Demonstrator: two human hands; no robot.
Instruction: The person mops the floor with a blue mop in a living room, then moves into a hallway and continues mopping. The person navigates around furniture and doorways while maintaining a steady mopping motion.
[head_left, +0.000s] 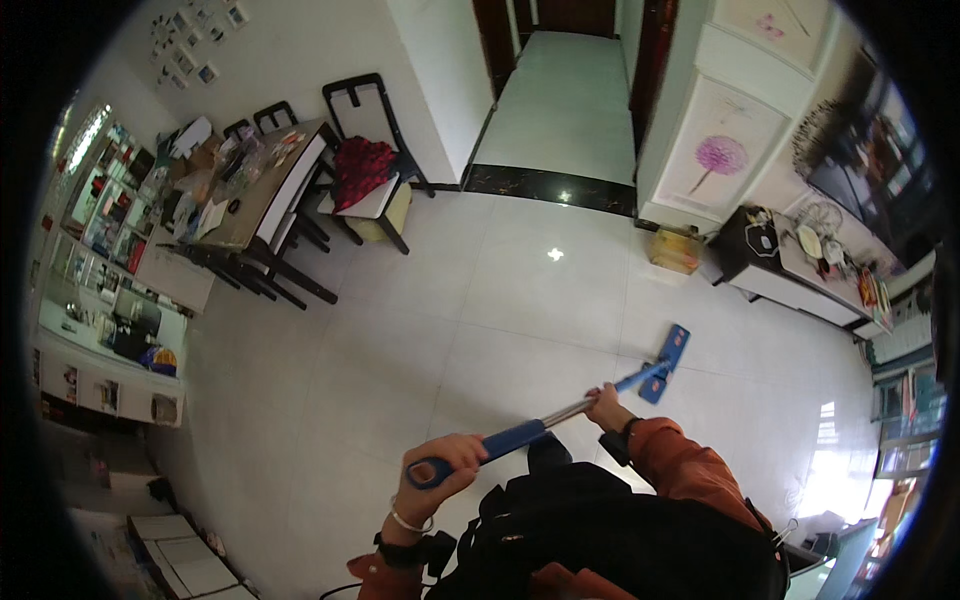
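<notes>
A flat mop with a blue head (665, 362) lies against the white tiled floor (520, 300) ahead of me and to the right. Its pole runs back diagonally toward me, with a steel middle and a blue grip (515, 437). My left hand (440, 465) is closed around that grip near its looped end, low in the view. My right hand (607, 408) grips the pole farther along, close to where the steel part meets the lower blue section. A dark foot (548, 452) shows just under the pole.
Upper left stand a cluttered table (235, 220) and chairs, one holding a red checked cloth (362, 170). A hallway (560, 100) opens beyond a dark threshold. At right are a TV cabinet (762, 262) and a clear bin (672, 252); shelving (105, 330) lines the left.
</notes>
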